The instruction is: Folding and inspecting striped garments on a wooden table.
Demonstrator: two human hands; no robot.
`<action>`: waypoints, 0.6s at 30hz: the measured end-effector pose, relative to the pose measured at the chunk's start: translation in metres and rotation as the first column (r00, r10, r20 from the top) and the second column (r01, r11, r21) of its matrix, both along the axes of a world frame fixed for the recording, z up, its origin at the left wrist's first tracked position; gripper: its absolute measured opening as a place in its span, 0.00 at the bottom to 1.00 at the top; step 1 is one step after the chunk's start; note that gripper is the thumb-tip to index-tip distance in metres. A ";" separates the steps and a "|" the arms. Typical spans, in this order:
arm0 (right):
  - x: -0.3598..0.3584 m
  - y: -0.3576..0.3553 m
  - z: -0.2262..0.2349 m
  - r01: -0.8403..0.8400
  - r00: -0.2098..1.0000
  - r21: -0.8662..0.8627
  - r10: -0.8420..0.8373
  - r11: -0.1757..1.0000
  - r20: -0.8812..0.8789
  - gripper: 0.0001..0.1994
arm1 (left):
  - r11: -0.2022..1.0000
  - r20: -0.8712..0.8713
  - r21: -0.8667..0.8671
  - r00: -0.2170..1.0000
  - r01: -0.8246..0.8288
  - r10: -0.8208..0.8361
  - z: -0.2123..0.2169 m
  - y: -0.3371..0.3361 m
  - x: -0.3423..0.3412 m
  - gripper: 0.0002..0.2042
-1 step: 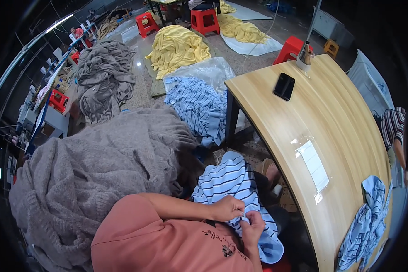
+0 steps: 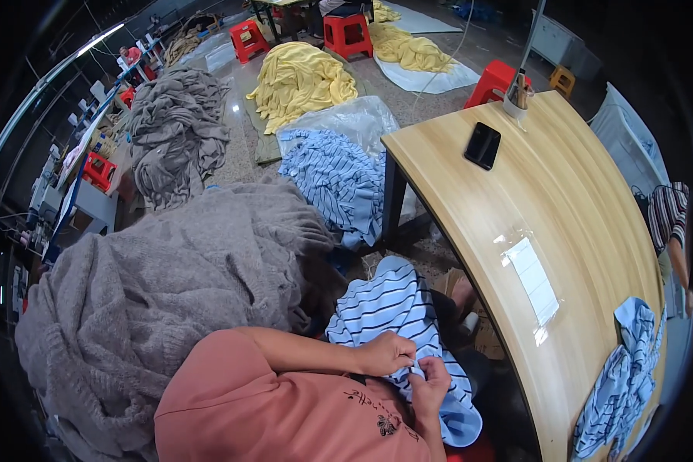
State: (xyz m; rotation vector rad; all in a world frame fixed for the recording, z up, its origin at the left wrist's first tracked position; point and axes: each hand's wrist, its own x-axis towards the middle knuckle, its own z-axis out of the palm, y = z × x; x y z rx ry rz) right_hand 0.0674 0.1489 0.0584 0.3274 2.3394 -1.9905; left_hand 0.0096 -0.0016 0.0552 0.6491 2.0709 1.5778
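Left grip [image 2: 383, 355]: is pinching the light-blue, dark-striped fabric garment [image 2: 386, 306], lower centre of frame
Right grip [image 2: 430, 383]: is pinching it just beside

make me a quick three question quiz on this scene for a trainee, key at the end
1. True or false: the black phone lies on the wooden table.
2. What colour is the large knit pile to the left of the person's left hand? A yellow, B grey, C red
3. Fill in the pattern: the left hand and the right hand both pinch a light-blue, ____ cloth.

Key: 1 true; 2 B; 3 striped
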 end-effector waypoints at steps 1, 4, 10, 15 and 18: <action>0.000 0.000 -0.003 0.049 0.999 -0.064 -0.048 0.997 0.013 0.07 | 0.999 -0.091 -0.007 0.995 -0.039 0.039 0.000 0.001 0.001 0.04; 0.003 0.002 -0.002 0.014 1.000 0.001 -0.014 1.000 0.014 0.07 | 0.997 -0.204 -0.017 0.977 -0.071 0.066 -0.004 0.005 0.008 0.03; -0.002 0.000 -0.011 0.020 1.000 0.065 -0.019 0.998 -0.013 0.06 | 0.992 -0.494 0.017 0.862 -0.122 0.114 -0.010 0.007 0.012 0.03; -0.011 -0.006 -0.017 0.044 0.992 0.254 -0.013 0.966 -0.122 0.07 | 0.995 -0.658 0.003 0.749 -0.099 0.077 -0.022 0.008 0.012 0.03; -0.013 -0.004 -0.014 -0.009 0.976 0.376 0.090 0.927 -0.199 0.11 | 0.990 -0.650 0.030 0.750 -0.141 0.126 -0.017 0.006 0.008 0.04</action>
